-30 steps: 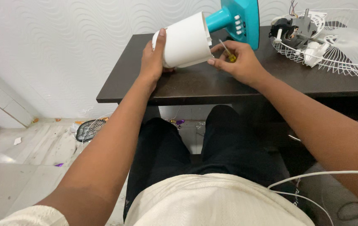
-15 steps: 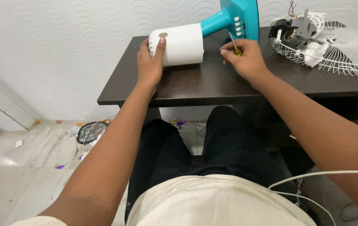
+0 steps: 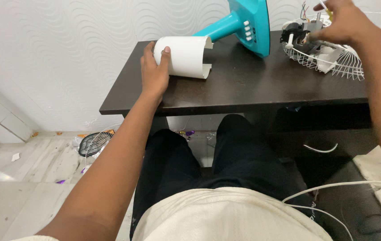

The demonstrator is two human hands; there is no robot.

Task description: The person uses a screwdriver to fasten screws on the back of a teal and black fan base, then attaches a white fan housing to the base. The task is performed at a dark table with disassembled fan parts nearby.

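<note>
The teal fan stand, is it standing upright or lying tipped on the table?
Tipped. The teal fan stand lies on its side on the dark table, its base on edge.

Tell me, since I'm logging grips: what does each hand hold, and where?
Left hand grips the white cover at its closed end. Right hand pinches a small yellow-handled tool; where exactly, unclear.

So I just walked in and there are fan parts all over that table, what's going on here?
A seated person is working on a dismantled fan at a dark table. Their left hand grips a white cylindrical cover lying on its side, next to the teal fan base. Their right hand is raised over the fan motor and the white wire grille, holding a small yellow-handled tool, probably a screwdriver. Another grille lies on the floor.
</note>
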